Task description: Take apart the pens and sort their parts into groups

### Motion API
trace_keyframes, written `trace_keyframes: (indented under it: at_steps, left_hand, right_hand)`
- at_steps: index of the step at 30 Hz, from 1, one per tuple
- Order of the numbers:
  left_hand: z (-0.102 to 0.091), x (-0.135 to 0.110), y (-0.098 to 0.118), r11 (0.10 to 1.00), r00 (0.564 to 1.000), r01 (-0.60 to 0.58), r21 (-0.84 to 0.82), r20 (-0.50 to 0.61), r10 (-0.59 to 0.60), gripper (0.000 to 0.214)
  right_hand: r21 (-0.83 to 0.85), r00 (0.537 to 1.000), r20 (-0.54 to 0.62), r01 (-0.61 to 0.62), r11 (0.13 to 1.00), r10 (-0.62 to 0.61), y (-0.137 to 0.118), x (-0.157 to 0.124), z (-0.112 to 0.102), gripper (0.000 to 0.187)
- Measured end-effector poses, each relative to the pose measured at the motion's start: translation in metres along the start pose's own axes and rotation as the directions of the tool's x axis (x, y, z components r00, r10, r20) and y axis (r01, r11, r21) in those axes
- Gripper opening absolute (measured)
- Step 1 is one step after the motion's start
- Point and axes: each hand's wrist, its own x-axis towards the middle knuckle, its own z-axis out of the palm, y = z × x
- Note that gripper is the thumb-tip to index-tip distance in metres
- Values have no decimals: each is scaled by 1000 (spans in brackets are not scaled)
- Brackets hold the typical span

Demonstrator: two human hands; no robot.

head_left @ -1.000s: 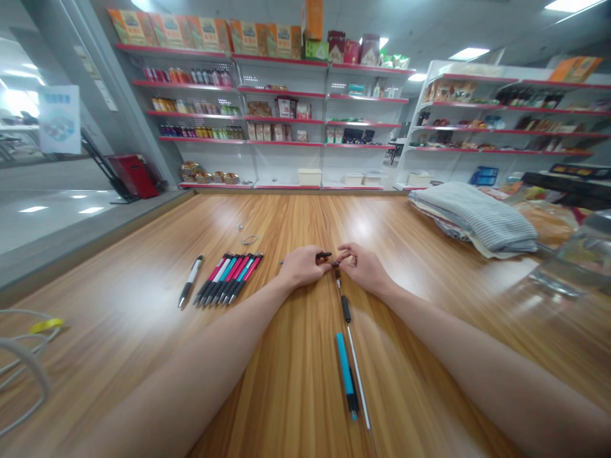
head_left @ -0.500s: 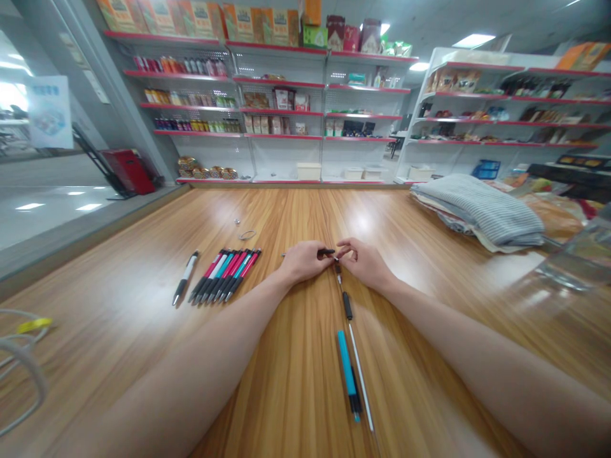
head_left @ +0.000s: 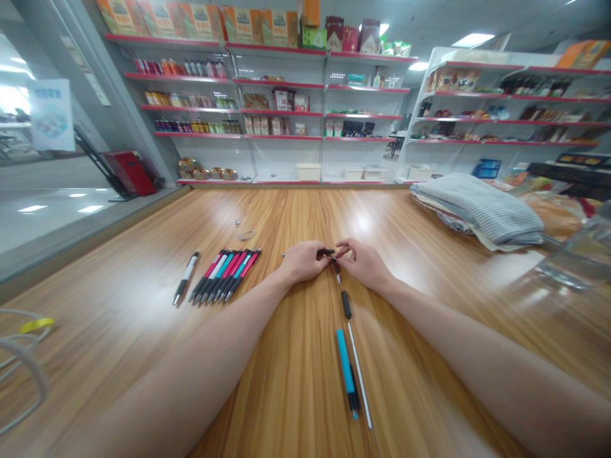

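Note:
My left hand [head_left: 306, 261] is closed around a short black pen part [head_left: 325, 252], which pokes out between thumb and forefinger. My right hand [head_left: 363, 262] faces it, thumb and fingertips bent together at a tiny piece too small to name. Just under the fingertips lies a small dark and silvery pen piece [head_left: 338, 276]. Lined up toward me are a black pen grip [head_left: 346, 305], a thin white ink refill [head_left: 359, 375] and a turquoise pen barrel [head_left: 344, 361] with a black clip section.
Left of my hands lies a row of several pens [head_left: 225, 275] in red, white and turquoise, with one white pen [head_left: 186, 278] apart. Beyond them is a small wire ring [head_left: 247, 235]. Folded cloth [head_left: 477, 207] and a clear container [head_left: 573, 254] stand right; a cable [head_left: 28, 350] curls left.
Both hands stay in nearly the same place, with only slight finger movement around the small parts. The pen pieces on the table lie as before.

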Motion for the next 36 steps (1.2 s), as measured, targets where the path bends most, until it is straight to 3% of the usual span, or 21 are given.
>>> trace_keyframes:
  at_steps: [36]
  left_hand:
    - [-3, -2, 3, 1000, 1000, 15, -21, 10, -15, 24]
  right_hand:
    - [40, 1000, 15, -25, 999, 24, -6, -2, -4, 39]
